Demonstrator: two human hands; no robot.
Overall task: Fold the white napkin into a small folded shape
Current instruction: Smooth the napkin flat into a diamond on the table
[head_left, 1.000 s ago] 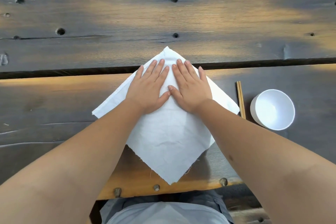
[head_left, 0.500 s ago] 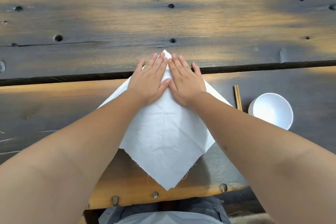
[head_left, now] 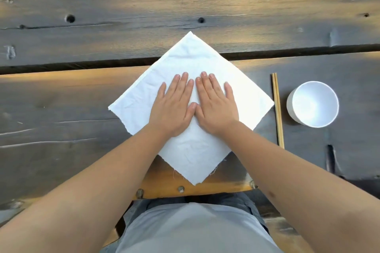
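The white napkin (head_left: 191,57) lies flat on the wooden table as a diamond, one corner pointing away from me and one toward me near the table's front edge. My left hand (head_left: 174,107) and my right hand (head_left: 216,104) rest palm-down side by side on the middle of the cloth, thumbs touching, fingers stretched out flat. Neither hand grips the fabric. Frayed threads show along the napkin's near edges.
A pair of wooden chopsticks (head_left: 277,109) lies lengthwise just right of the napkin's right corner. A white bowl (head_left: 312,104) stands right of them. A dark gap between planks (head_left: 61,65) runs across the table under the napkin's far part.
Both hands have slid back from the napkin's far corner toward its middle, still flat on the cloth. The far corner is now uncovered.
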